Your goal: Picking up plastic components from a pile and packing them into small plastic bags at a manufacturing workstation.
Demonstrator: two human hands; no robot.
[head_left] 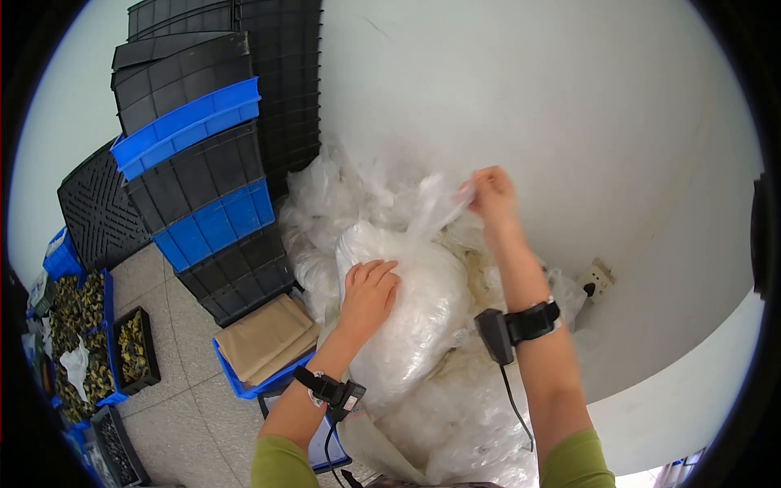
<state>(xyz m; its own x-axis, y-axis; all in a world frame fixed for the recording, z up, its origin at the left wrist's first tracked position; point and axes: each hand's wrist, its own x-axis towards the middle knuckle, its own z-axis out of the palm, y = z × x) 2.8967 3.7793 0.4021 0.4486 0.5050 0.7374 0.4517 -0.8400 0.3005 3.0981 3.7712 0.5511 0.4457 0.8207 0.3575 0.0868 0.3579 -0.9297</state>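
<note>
A large, stuffed clear plastic bag (407, 317) bulges in front of me on a heap of crumpled plastic. My left hand (371, 294) lies on its upper left side with the fingers stretched over the film. Higher up and to the right, my right hand (492, 195) has its fingers closed on a gathered end of thin clear plastic film, pulled up from the bag's top. What fills the bag cannot be made out through the shiny film. Each wrist carries a black strap with a small box and a cable.
Loose plastic bags (325, 191) pile against the white wall (521, 98). At left stand stacked black and blue crates (195, 175). Brown cardboard sheets (268, 337) rest in a blue tray. Bins of dark and yellowish small parts (134, 346) sit on the tiled floor. A wall socket (600, 279) holds a black plug.
</note>
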